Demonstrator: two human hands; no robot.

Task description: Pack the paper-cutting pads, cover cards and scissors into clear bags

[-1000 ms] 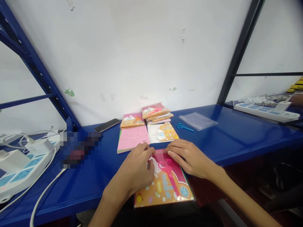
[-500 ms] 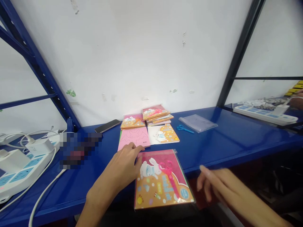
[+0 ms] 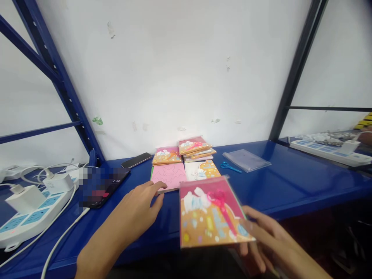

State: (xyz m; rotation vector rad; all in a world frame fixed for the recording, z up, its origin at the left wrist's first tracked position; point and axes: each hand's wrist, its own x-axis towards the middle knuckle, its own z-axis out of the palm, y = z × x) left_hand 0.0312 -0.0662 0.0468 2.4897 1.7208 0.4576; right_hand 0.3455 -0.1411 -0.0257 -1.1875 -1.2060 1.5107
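Observation:
My right hand [image 3: 263,236] grips the lower right corner of a bagged craft booklet [image 3: 200,228], thumb on top and fingers underneath. This booklet has a white rabbit on its cover and pink scissors [image 3: 222,207] inside the clear bag. It is held up over the table's front edge, slightly blurred. My left hand [image 3: 142,199] is apart from it, thumb spread from the fingers, fingertips at the front edge of a pink paper pad [image 3: 170,172] with printed outlines. Beside the pad lies an orange and white rabbit booklet [image 3: 213,168], partly hidden by the raised one.
Bagged booklets are stacked [image 3: 194,145] by the wall, with others [image 3: 167,155] to their left. Blue scissors [image 3: 231,167] and a clear plastic sleeve [image 3: 247,159] lie right. At left are a black phone [image 3: 136,159], a partly pixelated phone [image 3: 109,190] and a corded power strip [image 3: 31,217].
My right hand has come in from the right and taken the bagged booklet, which has shifted right. My left hand has let go of it and moved left to the pink pad.

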